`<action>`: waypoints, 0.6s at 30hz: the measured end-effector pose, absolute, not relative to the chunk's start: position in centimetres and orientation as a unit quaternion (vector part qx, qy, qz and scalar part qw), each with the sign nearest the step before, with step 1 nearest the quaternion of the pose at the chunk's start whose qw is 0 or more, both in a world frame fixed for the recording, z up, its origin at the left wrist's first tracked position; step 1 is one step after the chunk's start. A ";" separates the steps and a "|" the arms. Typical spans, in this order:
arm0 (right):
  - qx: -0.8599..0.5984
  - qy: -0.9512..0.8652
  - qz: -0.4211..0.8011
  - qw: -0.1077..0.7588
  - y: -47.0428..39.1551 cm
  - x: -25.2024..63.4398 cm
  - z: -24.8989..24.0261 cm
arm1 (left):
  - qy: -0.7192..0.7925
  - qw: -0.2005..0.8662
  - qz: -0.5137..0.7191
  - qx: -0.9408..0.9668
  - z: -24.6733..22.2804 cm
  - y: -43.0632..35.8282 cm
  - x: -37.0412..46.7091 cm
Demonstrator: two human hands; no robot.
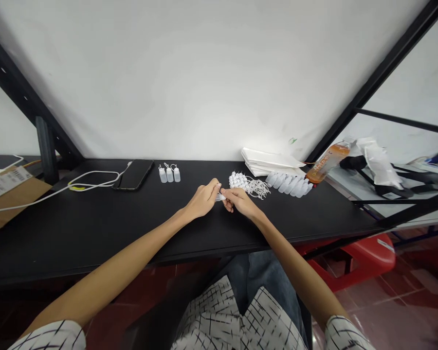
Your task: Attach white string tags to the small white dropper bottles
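Note:
My left hand (203, 199) and my right hand (240, 202) meet above the front middle of the table, fingers closed around a small translucent white squeeze bottle (219, 197). Most of that bottle is hidden by the fingers, so I cannot tell which hand grips which end. Just beyond my right hand lies a cluster of white nozzle caps (238, 180), with a bundle of thin white cap straps (258, 188) beside it. Farther right, several capless bottles (289, 183) lie in a slanted row. Three capped bottles (170, 174) are grouped behind and left of my left hand.
A black phone (134, 175) and a white cable (95, 184) lie on the left of the black table (131, 233), near a cardboard package (18, 194). White paper sheets (270, 160) and an orange drink bottle (328, 161) are at the back right. A red stool (368, 257) stands below.

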State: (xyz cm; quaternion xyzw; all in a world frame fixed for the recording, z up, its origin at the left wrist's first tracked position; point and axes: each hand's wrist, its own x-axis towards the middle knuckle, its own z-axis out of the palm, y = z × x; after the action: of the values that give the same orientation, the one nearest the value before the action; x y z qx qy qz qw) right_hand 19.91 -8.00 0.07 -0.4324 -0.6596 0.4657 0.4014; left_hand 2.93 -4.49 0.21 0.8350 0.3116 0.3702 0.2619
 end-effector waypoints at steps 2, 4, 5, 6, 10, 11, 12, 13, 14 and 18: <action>-0.441 -0.651 0.469 0.402 -8.0 19.9 0.1 | 0.311 0.266 0.371 0.834 0.2 -4.5 3.0; -0.440 -0.646 0.464 0.417 -8.0 19.8 0.3 | 0.315 0.273 0.374 0.829 0.3 -4.5 3.0; -0.435 -0.646 0.462 0.424 -8.1 19.8 0.4 | 0.318 0.275 0.375 0.827 0.3 -4.4 3.0; -0.429 -0.647 0.462 0.429 -8.2 19.7 0.6 | 0.319 0.275 0.375 0.826 0.3 -4.4 3.0; -0.420 -0.654 0.466 0.422 -8.3 19.7 0.8 | 0.323 0.252 0.370 0.834 0.2 -4.4 2.8; -0.420 -0.656 0.467 0.419 -8.3 19.7 0.7 | 0.324 0.241 0.366 0.839 0.1 -4.5 2.8; -0.420 -0.658 0.467 0.415 -8.2 19.7 0.6 | 0.326 0.230 0.362 0.843 0.1 -4.6 2.7; -0.420 -0.660 0.468 0.411 -8.1 19.7 0.5 | 0.326 0.220 0.358 0.847 0.2 -4.6 2.7; -0.421 -0.661 0.468 0.408 -8.1 19.7 0.4 | 0.326 0.212 0.356 0.850 0.2 -4.7 2.7; -0.425 -0.647 0.470 0.424 -8.1 19.7 0.4 | 0.328 0.196 0.360 0.851 0.8 -4.8 2.5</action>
State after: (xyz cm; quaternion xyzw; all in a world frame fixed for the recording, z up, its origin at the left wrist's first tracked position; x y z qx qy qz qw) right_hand 19.66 -8.06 0.37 -0.4249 -0.6469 0.4704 0.4239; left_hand 2.54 -4.81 0.77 0.8511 0.3282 0.3596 0.1965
